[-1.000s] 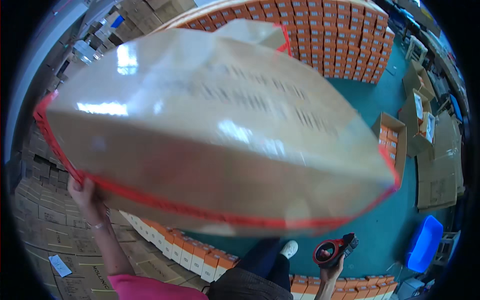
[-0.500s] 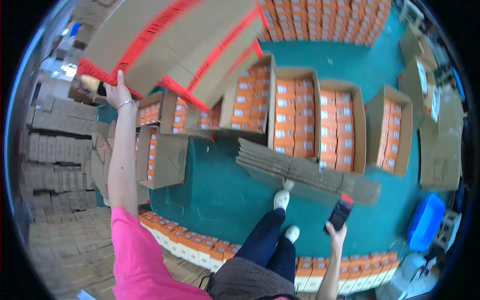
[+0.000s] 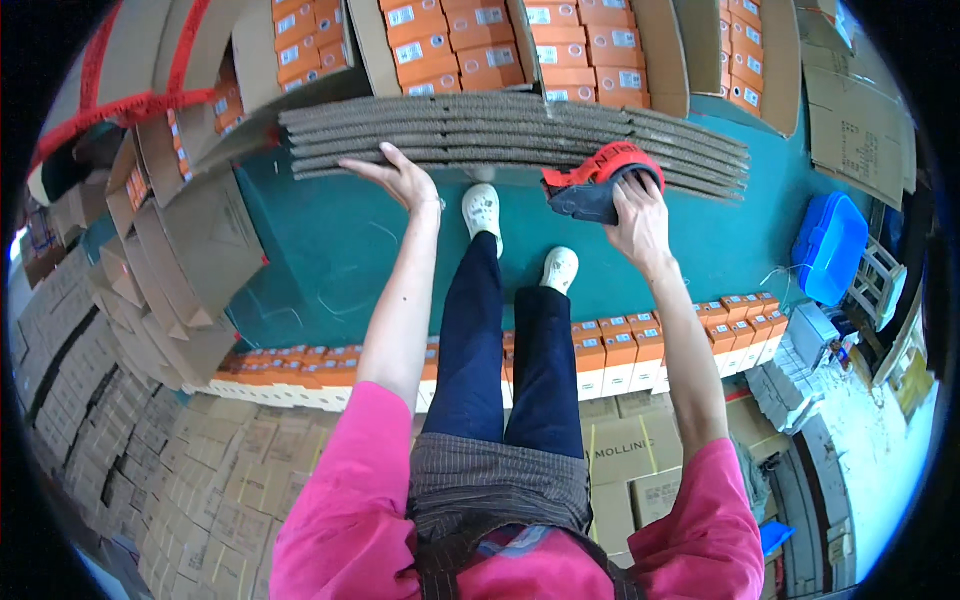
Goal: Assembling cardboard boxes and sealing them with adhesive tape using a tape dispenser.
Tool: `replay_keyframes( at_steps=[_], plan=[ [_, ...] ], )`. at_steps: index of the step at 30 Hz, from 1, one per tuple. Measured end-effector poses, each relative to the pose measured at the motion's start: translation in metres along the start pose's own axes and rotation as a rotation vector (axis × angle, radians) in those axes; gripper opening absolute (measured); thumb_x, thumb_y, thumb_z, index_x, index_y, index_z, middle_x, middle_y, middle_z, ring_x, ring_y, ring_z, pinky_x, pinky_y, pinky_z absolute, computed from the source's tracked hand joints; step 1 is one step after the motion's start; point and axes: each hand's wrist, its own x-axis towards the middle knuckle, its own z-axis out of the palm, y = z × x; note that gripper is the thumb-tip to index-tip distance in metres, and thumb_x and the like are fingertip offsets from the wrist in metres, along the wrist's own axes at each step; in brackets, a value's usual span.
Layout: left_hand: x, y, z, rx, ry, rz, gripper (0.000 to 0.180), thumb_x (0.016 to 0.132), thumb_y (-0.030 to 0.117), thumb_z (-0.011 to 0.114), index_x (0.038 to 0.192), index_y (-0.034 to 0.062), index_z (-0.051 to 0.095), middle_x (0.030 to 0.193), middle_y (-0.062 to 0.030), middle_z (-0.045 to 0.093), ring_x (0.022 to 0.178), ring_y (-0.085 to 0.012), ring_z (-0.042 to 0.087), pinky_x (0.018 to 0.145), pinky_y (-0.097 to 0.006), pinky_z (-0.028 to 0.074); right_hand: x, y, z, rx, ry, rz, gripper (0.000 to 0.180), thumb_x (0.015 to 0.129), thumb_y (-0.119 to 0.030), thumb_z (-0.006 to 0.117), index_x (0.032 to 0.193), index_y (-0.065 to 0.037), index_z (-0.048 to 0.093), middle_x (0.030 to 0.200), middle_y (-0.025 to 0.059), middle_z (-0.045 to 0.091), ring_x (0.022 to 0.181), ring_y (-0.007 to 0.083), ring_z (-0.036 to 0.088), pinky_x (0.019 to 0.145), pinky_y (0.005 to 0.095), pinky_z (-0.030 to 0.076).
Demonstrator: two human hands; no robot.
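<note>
My right hand is closed round a black hand-held tape dispenser carrying a roll of red printed tape. The dispenser is in front of the right half of a stack of flattened cardboard cartons, which stands on edge. At the stack's near side is my left hand, palm up with fingers spread, holding nothing. Its fingertips overlap the lower edge of the stack; I cannot tell whether they touch. A large carton with red tape strips is at the upper left, cut off by the rim.
Open cartons full of orange boxes line the far side. Opened cartons stand at left. Orange-and-white boxes run in a row across the green floor near my legs. A blue tub lies at right; stacked brown cartons fill the near left.
My left hand has let go of the red-taped carton and come down to the flattened cartons. My right hand has lifted the tape dispenser up to the stack. The view has shifted.
</note>
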Motion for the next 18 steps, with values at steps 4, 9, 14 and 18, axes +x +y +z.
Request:
replay_keyframes(
  at_steps=[4, 9, 14, 18],
  plan=[
    [-0.024, -0.014, -0.018, 0.029, -0.044, 0.073, 0.068, 0.101, 0.038, 0.028, 0.148, 0.0119, -0.013, 0.155, -0.0212, -0.002, 0.141, -0.0378, 0.015, 0.113, -0.038, 0.018, -0.017, 0.012, -0.009, -0.011, -0.098, -0.141, 0.044, 0.053, -0.010, 0.070, 0.093, 0.001, 0.057, 0.111, 0.0174, 0.062, 0.115, 0.0300, 0.054, 0.104, 0.0415, 0.035],
    [-0.031, -0.031, -0.055, 0.045, 0.185, -0.132, 0.104, 0.073, -0.007, 0.048, 0.145, 0.0127, -0.024, 0.153, -0.0258, -0.001, 0.141, -0.0328, 0.016, 0.115, -0.036, 0.015, -0.024, -0.007, -0.020, 0.037, -0.227, -0.309, 0.043, 0.056, -0.011, 0.069, 0.095, 0.002, 0.058, 0.110, 0.0180, 0.063, 0.111, 0.0277, 0.057, 0.104, 0.0397, 0.037],
    [-0.027, -0.039, -0.099, -0.067, -0.045, -0.515, 0.117, 0.065, -0.012, 0.056, 0.144, 0.0125, -0.026, 0.154, -0.0225, 0.001, 0.140, -0.0294, 0.018, 0.114, -0.032, 0.015, -0.051, -0.038, -0.039, 0.130, -0.470, -0.274, 0.039, 0.061, -0.016, 0.073, 0.092, 0.001, 0.057, 0.094, 0.0201, 0.065, 0.089, 0.0351, 0.063, 0.088, 0.0388, 0.047],
    [-0.066, -0.075, -0.160, 0.221, -0.308, -0.084, 0.111, 0.065, -0.009, 0.058, 0.148, 0.0082, -0.012, 0.154, -0.0234, 0.004, 0.142, -0.0295, 0.015, 0.115, -0.032, 0.016, -0.051, -0.025, -0.032, 0.057, -0.254, -0.034, 0.036, 0.068, -0.021, 0.074, 0.091, 0.001, 0.057, 0.081, 0.0218, 0.062, 0.087, 0.0386, 0.061, 0.082, 0.0426, 0.048]
  ],
)
